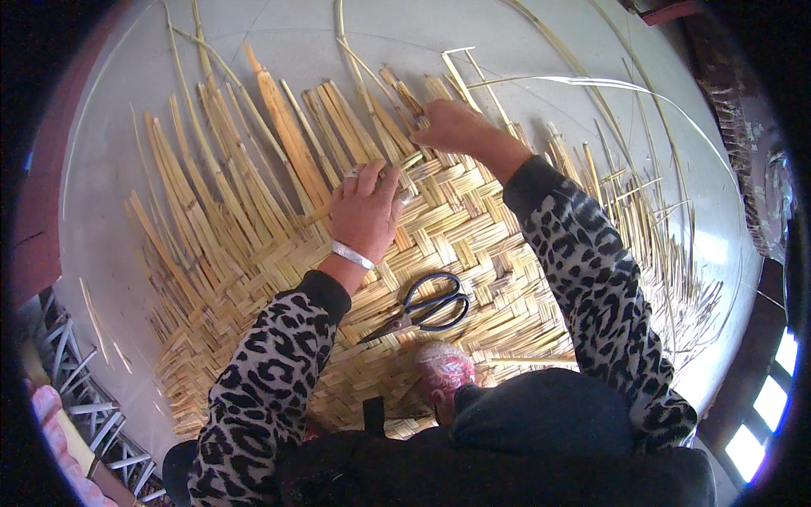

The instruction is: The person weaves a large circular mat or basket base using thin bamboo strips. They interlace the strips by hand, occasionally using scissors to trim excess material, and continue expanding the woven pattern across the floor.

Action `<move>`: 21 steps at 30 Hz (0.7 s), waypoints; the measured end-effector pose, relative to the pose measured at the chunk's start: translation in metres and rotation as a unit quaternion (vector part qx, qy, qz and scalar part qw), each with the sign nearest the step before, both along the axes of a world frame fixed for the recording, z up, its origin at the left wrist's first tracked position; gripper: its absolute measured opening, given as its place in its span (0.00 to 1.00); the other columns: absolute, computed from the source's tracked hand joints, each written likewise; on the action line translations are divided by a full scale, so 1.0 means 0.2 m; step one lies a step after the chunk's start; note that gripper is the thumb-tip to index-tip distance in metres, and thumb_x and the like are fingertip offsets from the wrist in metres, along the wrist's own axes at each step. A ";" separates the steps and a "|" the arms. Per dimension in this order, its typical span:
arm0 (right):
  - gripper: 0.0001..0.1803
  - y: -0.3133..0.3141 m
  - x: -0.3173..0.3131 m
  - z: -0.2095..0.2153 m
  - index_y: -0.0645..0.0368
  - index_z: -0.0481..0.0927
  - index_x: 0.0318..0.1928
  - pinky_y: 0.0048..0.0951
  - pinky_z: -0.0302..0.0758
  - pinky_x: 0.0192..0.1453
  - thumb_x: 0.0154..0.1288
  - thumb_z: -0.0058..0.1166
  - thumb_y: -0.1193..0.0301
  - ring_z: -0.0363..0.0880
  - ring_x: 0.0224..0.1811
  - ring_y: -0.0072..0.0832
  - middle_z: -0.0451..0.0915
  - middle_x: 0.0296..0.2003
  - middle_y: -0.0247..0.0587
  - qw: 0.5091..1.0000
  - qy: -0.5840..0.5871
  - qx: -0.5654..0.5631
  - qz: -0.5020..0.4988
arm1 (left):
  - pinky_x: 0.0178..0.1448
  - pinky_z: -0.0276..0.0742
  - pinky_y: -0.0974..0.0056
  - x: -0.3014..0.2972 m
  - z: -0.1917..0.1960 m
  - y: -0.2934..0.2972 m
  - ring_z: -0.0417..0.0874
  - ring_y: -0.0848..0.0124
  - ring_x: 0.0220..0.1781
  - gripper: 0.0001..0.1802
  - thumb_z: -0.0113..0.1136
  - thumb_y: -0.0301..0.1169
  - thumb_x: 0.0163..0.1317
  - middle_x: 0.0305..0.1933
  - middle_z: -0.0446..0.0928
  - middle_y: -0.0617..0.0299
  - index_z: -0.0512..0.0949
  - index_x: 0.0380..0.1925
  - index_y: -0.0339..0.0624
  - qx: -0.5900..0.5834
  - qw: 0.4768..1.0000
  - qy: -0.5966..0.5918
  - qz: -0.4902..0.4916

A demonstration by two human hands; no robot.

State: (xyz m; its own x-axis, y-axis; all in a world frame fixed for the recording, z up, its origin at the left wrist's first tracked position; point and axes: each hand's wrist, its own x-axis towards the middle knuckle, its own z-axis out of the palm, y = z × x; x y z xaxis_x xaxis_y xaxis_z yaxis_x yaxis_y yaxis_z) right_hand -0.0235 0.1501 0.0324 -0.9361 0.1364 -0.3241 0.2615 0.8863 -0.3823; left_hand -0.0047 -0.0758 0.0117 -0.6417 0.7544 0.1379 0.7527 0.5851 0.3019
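Note:
A woven mat (456, 215) of flat, straw-coloured strips lies beneath both my hands. Its far edge ends in loose, unwoven strips (287, 127) that fan outward. My left hand (367, 211), with a silver bracelet (352, 255) at the wrist, rests on the mat near that edge, fingers slightly apart and pressing down on strips. Further out and to the right, my right hand (456, 128) is closed on the strips at the edge; its fingertips are partly hidden. Scissors (410, 318) with black loop handles lie on the weave nearer my body, away from both hands.
My patterned shoe (445, 372) stands on the mat beside the scissors. Long thin strips (608, 83) arch over the pale floor (287, 38) at the far right. More loose ends (667, 253) stick out along the right edge. A slatted white object (93, 407) stands at lower left.

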 end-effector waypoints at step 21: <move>0.27 0.03 0.01 -0.03 0.68 0.79 0.42 0.45 0.75 0.51 0.49 0.61 0.56 0.79 0.46 0.52 0.80 0.41 0.61 0.998 -0.050 -0.030 0.031 | 0.63 0.65 0.52 -0.06 0.01 -0.06 0.69 0.62 0.63 0.26 0.64 0.36 0.54 0.59 0.71 0.61 0.73 0.55 0.51 -0.058 0.993 -0.014 -0.099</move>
